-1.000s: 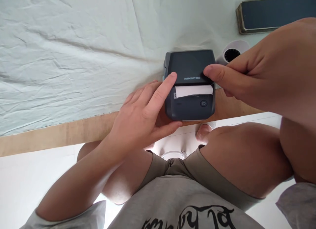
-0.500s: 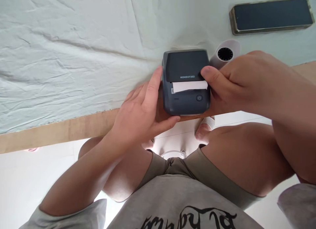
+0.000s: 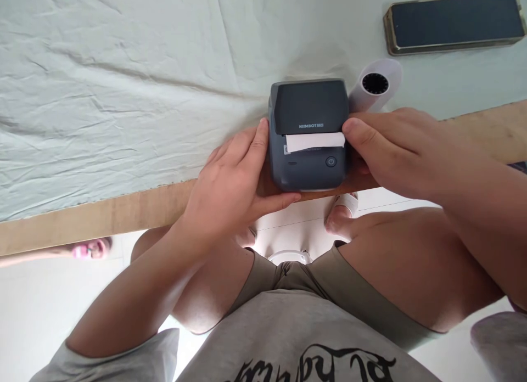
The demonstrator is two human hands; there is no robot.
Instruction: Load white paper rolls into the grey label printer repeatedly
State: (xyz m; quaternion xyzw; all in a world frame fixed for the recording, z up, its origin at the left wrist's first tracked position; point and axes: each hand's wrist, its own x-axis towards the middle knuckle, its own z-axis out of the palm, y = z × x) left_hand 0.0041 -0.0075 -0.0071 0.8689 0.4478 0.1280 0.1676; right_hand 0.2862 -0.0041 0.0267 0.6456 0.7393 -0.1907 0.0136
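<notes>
A small dark grey label printer [image 3: 308, 105] stands at the near edge of the table, its lid down. A white strip of label paper [image 3: 315, 141] sticks out of its slot. My left hand [image 3: 230, 184] clasps the printer's left side, thumb under the front edge. My right hand [image 3: 395, 149] presses against its right side, thumb tip at the end of the paper strip. Both hands hold the printer between them.
A white label roll [image 3: 376, 85] lies just behind the printer on the right. A dark phone [image 3: 455, 22] lies at the far right. A wrinkled pale cloth [image 3: 123, 85] covers the table, with a wooden edge strip [image 3: 123, 212] near me. Someone's foot [image 3: 88, 249] shows at left.
My left forefinger has come off the printer's lid and the hand now grips its left side. My right hand has dropped lower, against the right side. The lid looks fully down.
</notes>
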